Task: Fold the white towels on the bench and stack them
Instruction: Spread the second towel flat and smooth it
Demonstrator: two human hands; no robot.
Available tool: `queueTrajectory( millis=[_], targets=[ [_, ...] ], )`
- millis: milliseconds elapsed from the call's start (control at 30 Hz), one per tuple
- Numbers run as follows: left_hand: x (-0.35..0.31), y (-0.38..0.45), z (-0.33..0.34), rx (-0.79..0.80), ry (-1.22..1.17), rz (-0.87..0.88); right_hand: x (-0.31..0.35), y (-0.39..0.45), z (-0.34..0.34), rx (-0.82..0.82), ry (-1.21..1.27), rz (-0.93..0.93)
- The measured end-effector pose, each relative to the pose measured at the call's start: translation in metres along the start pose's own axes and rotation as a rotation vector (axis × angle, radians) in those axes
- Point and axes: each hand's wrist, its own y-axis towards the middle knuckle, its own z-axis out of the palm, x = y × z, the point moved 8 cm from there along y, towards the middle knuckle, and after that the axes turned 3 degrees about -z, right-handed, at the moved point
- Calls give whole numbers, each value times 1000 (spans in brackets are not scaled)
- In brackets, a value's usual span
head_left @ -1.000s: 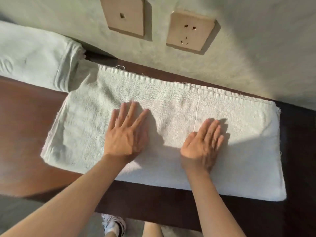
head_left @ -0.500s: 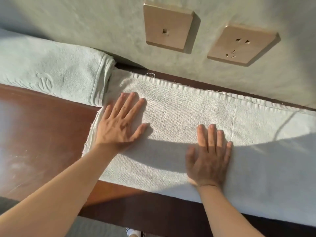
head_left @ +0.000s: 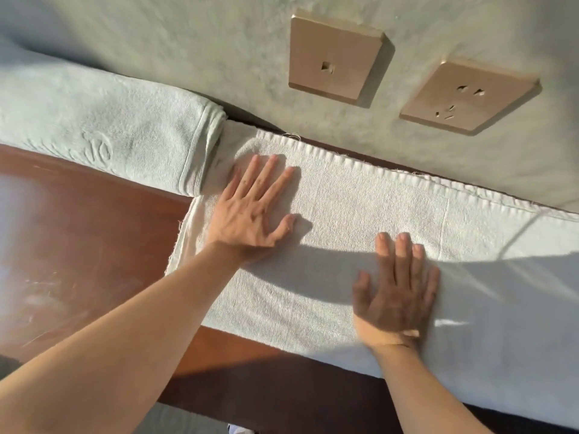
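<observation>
Since a second ago your left hand (head_left: 250, 211) has slid from the middle of the white towel (head_left: 360, 220) out to its left end, fingers straight and spread, palm flat on the cloth, gripping nothing; it now sits just beside the second towel (head_left: 103, 133). Your right hand (head_left: 396, 289) has hardly shifted on the cloth: fingers straight and together, palm down, pressing near the towel's front fold, holding nothing. The view has also swung left, so some apparent motion is the camera's. Reading: this is a smoothing pass outward over a towel already folded lengthwise; a crosswise fold is probably still due, and no stacking has begun. The white towel lies along the back edge of the bench (head_left: 81, 245), its hemmed edge close to the wall (head_left: 188, 42), its left end touching the folded end of the second towel, which lies toward the back left corner. Hidden or unclear: the white towel's right end is cut off by the frame, so whether that side lies flat cannot be judged. Shadow covers the near right part of the cloth. The second towel runs off the left edge; its embossed mark is unreadable. Two wall plates (head_left: 335, 57) are above.
</observation>
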Motion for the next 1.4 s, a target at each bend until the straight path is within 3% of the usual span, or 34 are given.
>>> queueTrajectory(
  millis=[267, 533, 633, 733, 833, 1067, 1200, 1300, 1400],
  targets=[
    [5, -11, -1, 46, 23, 13, -11, -7, 4, 148, 38, -13],
    [14, -108, 11, 49, 6, 23, -54, -73, -4, 298, -25, 9],
    [16, -106, 0, 8, -39, -68, -47, -80, -7, 288, -20, 37],
    [-23, -96, -14, -108, -67, 0, -38, -81, -5, 300, -25, 44],
    [-43, -84, 4, -16, -3, 73, -38, -80, -2, 335, -43, 33],
    [-7, -66, 6, 30, 61, -68, -20, -65, 0, 361, 145, 10],
    [-58, -72, -5, 6, -32, 3, -47, -46, -16, 195, 449, 179],
    [-145, -82, 10, 7, -48, 234, -79, -25, -19, 147, 249, 142],
    [-182, -84, 33, 27, 2, 272, -107, -15, -1, 289, 125, 67]
  ],
)
